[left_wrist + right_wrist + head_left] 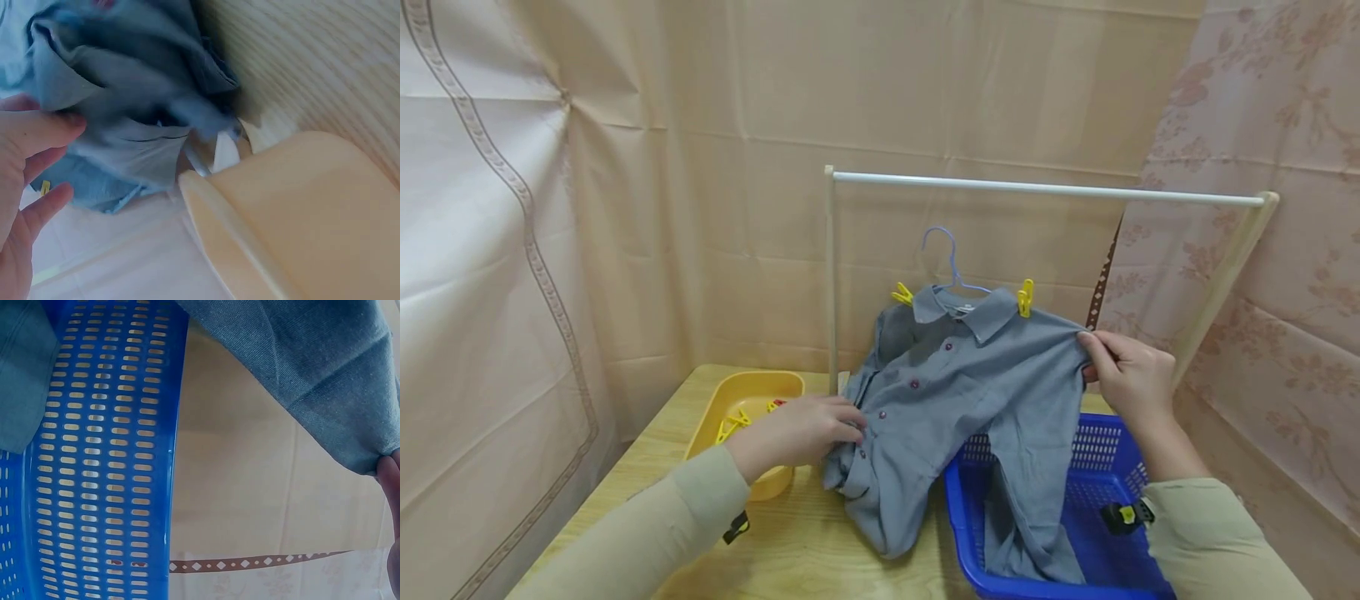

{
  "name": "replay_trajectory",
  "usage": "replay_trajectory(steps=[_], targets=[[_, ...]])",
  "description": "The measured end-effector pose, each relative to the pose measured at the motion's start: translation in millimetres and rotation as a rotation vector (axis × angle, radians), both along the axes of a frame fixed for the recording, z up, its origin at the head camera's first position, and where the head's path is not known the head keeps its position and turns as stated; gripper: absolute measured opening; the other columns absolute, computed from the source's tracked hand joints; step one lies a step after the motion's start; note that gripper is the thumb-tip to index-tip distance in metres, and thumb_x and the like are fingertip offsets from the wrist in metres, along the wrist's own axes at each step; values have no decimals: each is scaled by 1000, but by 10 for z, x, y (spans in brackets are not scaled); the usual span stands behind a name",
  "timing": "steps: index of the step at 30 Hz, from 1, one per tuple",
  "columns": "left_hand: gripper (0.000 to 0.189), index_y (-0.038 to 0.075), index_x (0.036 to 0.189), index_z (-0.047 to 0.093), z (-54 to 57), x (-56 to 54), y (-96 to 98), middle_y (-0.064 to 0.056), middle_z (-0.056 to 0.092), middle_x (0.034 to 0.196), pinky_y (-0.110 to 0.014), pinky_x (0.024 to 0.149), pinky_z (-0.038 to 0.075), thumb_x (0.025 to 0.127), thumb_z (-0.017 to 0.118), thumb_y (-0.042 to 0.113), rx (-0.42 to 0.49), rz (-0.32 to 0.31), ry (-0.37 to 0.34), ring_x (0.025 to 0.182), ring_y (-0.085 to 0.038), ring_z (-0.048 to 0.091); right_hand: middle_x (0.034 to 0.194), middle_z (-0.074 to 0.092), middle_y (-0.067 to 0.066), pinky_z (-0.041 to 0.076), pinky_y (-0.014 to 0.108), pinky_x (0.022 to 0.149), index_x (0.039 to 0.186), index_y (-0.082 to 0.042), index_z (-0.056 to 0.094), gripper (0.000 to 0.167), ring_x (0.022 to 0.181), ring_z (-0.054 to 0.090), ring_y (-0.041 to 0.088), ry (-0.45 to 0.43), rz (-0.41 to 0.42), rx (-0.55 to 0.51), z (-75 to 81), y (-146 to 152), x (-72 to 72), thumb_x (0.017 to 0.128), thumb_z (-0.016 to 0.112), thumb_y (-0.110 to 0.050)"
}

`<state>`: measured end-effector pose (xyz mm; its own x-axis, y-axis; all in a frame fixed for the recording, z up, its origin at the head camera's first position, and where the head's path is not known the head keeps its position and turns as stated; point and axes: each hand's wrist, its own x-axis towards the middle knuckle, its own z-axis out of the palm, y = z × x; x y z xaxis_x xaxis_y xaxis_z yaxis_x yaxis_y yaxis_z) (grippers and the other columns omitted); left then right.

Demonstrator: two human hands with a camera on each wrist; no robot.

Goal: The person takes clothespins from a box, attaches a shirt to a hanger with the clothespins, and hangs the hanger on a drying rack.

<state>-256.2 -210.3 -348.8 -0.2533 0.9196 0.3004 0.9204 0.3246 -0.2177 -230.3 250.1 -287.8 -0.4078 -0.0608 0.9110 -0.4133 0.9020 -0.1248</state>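
A grey-blue button shirt is on a lilac wire hanger, with a yellow clothespin at one shoulder and another clothespin at the other. My right hand pinches the upper sleeve and pulls it out sideways; in the right wrist view, the cloth gathers at the fingertips. At the shirt's other side, my left hand is by the front edge. The left wrist view has its fingers spread and loosely bent beside the shirt, without a grip on it. The shirt's lower sleeve hangs into a blue basket.
A yellow tray with several clothespins stands on the wooden table at left, partly behind my left hand. Behind the shirt rises a rack with a white bar and wooden posts. Curtains surround the table.
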Motion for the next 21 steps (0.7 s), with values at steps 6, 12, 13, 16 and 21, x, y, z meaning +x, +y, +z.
replay_trajectory(steps=[6,12,13,16,21], targets=[[26,18,106,80,-21,23,-70,1,70,120,-33,97,52,86,80,2,2,54,-42,113,-18,64,60,69,1,40,11,56,91,-5,81,7,53,55,-7,11,-3,3,-5,5,6,90,78,-12],[22,17,106,80,-18,19,-110,0,70,123,-35,97,53,86,82,9,-10,87,-54,113,-18,64,60,69,0,39,8,58,90,-6,81,6,55,51,-13,9,5,-4,-12,9,7,90,78,-11],[22,17,106,80,-17,17,-114,0,70,122,-36,97,53,86,82,10,-6,91,-50,112,-19,65,60,69,0,39,7,58,90,-6,81,6,56,50,-14,10,6,-4,-12,8,7,90,78,-11],[22,16,107,79,-8,6,-117,-1,71,120,-38,96,54,86,84,15,28,104,-25,109,-20,67,61,70,0,39,7,59,91,-6,81,6,56,50,-14,13,7,-1,-10,7,8,90,78,-11],[25,16,109,78,73,13,-106,-1,71,116,-38,90,56,86,83,23,109,126,30,103,-21,68,60,69,0,40,10,57,91,-6,81,6,54,53,-10,19,2,6,0,2,12,89,78,-11]])
